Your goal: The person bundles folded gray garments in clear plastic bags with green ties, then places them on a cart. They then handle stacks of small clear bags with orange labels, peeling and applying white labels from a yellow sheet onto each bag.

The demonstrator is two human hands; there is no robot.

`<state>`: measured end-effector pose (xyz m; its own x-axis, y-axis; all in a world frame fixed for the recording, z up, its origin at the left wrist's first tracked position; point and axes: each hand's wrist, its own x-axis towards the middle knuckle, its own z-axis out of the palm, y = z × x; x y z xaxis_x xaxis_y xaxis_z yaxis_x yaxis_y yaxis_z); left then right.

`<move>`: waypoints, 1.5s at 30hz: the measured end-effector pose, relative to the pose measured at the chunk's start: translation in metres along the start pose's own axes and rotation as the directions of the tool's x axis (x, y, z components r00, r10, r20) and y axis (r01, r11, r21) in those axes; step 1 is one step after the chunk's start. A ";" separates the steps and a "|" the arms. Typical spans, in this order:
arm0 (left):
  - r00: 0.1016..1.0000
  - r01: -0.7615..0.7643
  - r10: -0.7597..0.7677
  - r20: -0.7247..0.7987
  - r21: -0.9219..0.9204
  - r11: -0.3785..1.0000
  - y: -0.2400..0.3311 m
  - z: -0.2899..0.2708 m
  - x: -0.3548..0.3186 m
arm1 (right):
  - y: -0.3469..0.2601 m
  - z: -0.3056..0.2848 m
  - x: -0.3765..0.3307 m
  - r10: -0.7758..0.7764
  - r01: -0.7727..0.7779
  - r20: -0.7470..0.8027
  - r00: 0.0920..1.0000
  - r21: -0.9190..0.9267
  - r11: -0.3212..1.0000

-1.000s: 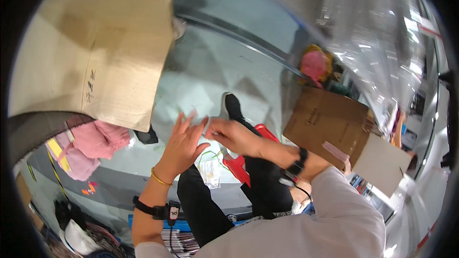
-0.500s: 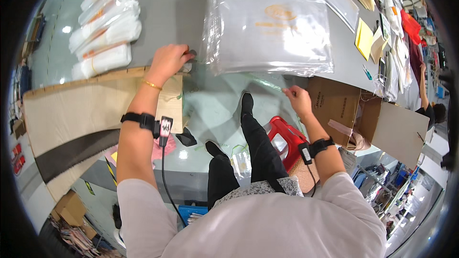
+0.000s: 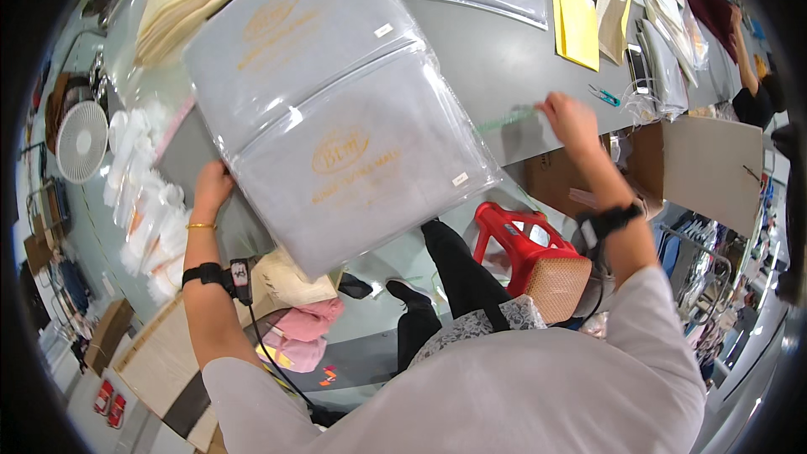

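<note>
Two packets (image 3: 361,168) lie together, the table (image 3: 513,67) beneath them. Right of the packets, the right hand (image 3: 573,124) pinches a green strip (image 3: 508,120) reaching their edge; left, the left hand's (image 3: 213,187) fingers curl, hold unclear. No strip crosses their top yet.

Worktable (image 3: 471,59), bagged packs (image 3: 361,176) and clothes rack (image 3: 693,261) mark a workshop

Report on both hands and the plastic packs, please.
Left hand by left edge of packs. Right hand pinching green strip. Snips on table near right hand.
</note>
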<state>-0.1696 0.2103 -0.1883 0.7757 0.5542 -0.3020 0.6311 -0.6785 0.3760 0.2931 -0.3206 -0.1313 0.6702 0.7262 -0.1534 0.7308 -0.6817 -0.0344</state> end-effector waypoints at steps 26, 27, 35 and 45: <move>0.914 0.389 -0.391 0.105 -0.496 0.776 0.191 -0.068 -0.035 | -0.186 -0.044 0.083 0.001 -0.410 0.414 0.910 0.902 -0.139; 0.901 0.413 -0.423 0.098 -0.490 0.767 0.192 -0.065 -0.034 | -0.185 -0.044 0.082 -0.032 -0.396 0.395 0.918 0.910 -0.124; 0.969 0.132 -0.215 -0.121 -0.483 0.866 0.181 -0.028 -0.044 | -0.182 -0.050 0.057 -0.016 -0.469 0.469 0.883 0.879 -0.091; 0.969 0.117 -0.238 -0.073 -0.711 0.693 0.181 -0.030 -0.072 | -0.183 -0.056 0.047 0.018 -0.556 0.561 0.827 0.823 -0.114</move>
<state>-0.1118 0.0623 -0.0720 0.6010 0.7333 -0.3180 0.5255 -0.0627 0.8485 0.1978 -0.1565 -0.0769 0.4947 0.5389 -0.6818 -0.5628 -0.3992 -0.7238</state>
